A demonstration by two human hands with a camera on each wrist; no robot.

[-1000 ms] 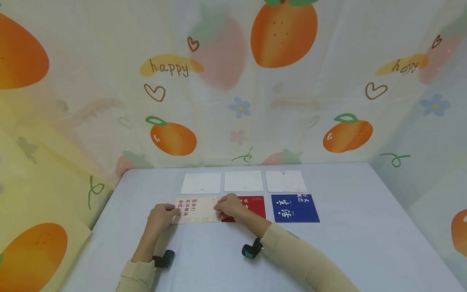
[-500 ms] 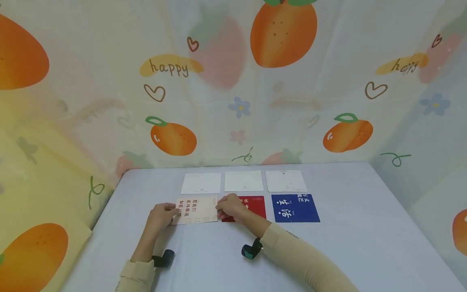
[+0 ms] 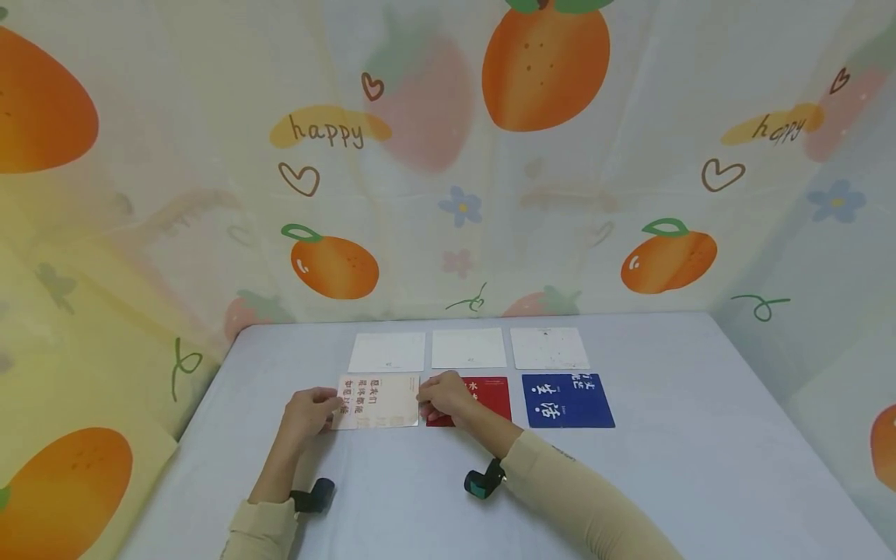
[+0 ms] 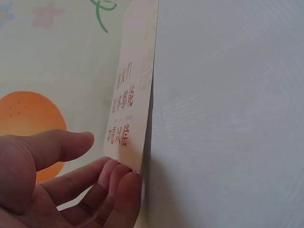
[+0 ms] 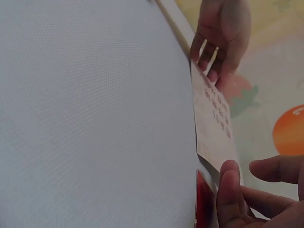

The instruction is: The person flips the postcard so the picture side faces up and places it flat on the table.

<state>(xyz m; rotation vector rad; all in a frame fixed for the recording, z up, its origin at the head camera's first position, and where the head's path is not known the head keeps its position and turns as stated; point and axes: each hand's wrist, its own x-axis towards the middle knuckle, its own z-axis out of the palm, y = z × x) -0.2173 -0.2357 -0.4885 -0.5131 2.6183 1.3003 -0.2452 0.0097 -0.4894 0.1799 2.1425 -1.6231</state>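
Note:
A pale pink card (image 3: 385, 400) with red characters lies in the front row of cards, between the two hands. My left hand (image 3: 310, 412) touches its left edge with the fingertips; in the left wrist view, the thumb (image 4: 71, 147) stands apart from the card. At the opposite edge are the fingers of my right hand (image 3: 446, 395), the thumb (image 5: 275, 168) likewise spread away in the right wrist view. The right hand partly covers a red card (image 3: 495, 398) just right of the pink one. Farther right in that row lies a blue card (image 3: 567, 400) with white characters.
Behind the front row, white cards form a back row: a left one (image 3: 387, 351), a middle one (image 3: 467, 348) and a speckled right one (image 3: 551, 348). They lie on a pale cloth-covered table (image 3: 672, 467). A fruit-printed curtain (image 3: 413, 233) hangs along the back and sides.
The pink card has slid slightly right, narrowing the gap to the red card, and both hands have shifted a little with it. The other cards stay in place.

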